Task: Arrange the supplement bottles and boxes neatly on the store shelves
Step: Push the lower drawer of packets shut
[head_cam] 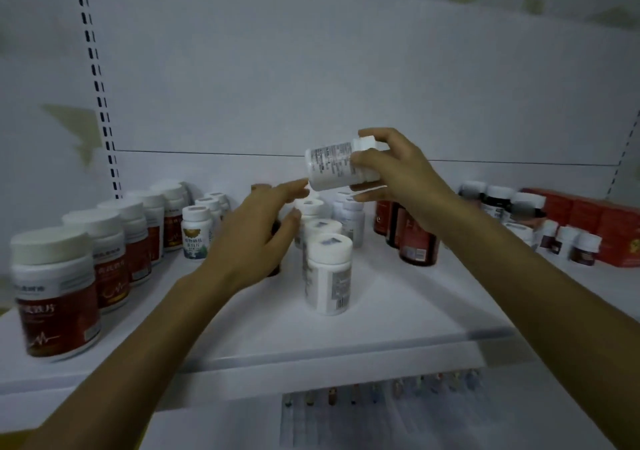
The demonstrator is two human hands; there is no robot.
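White bottle [332,167] tilted sideways, gripped in right hand [394,172] above middle column [327,259]; left hand [258,231] spread, empty, just below. Flanking rows look aligned; this bottle unplaced.

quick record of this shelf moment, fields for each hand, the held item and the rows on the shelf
right hand: grips a white bottle
held item: tilted on its side in the air above the shelf
left hand: open, holds nothing, fingertips near that bottle
middle row: white bottles upright, front to back
left row: red-label jars with white caps
far right: red boxes at the back
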